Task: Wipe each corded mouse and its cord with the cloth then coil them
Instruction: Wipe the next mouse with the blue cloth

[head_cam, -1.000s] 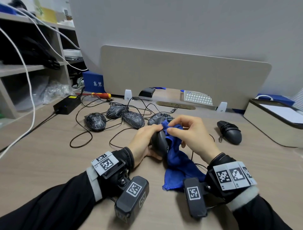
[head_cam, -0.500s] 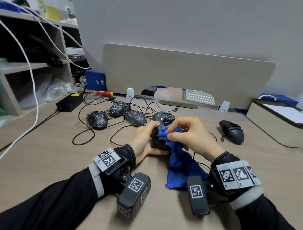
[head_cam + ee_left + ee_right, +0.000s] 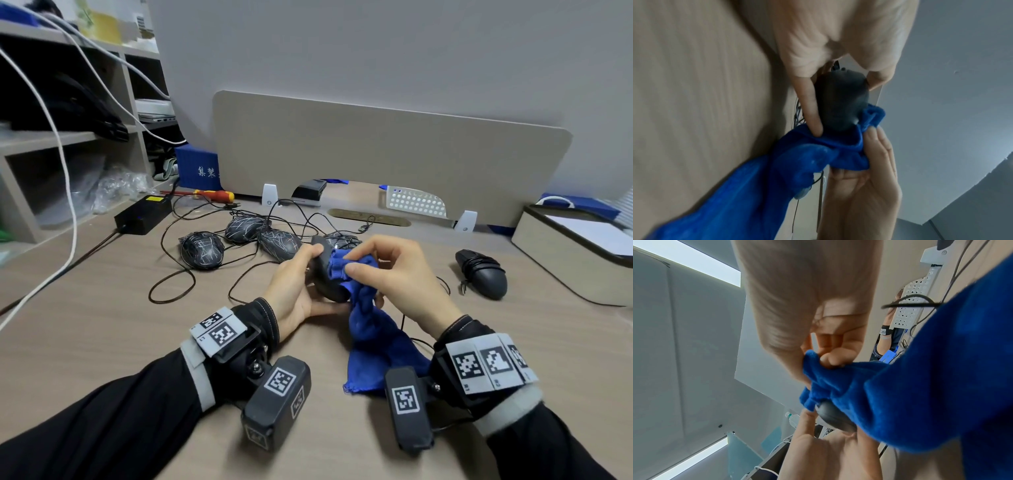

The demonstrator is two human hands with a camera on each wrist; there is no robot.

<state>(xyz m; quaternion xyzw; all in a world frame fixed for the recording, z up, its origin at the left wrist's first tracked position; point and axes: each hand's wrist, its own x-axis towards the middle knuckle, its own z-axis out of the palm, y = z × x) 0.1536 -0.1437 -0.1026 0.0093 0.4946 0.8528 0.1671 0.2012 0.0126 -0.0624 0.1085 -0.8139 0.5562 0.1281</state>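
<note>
A: Starting nearest, what is being held?

B: A dark mouse is gripped in the left hand, thumb on one side and fingers on the other, lifted just above the desk. A bunched blue cloth is pinched by the right hand and pressed against the mouse's side, its loose tail draped down to the desk.

A: So wiping of that mouse's body is judged to be under way?

B: Yes. Its cord is seen trailing loose under the cloth, so it appears neither wiped nor coiled.

A: And further back?

B: One black mouse lies to the right with its cord wrapped round its body; it is taken as finished. Behind the hands, three patterned mice and a fourth dark one sit among tangled, uncoiled cords.

A: What remains, then?

B: Most of the job, by that reckoning: one done, one in hand, four apparently untouched.
</note>
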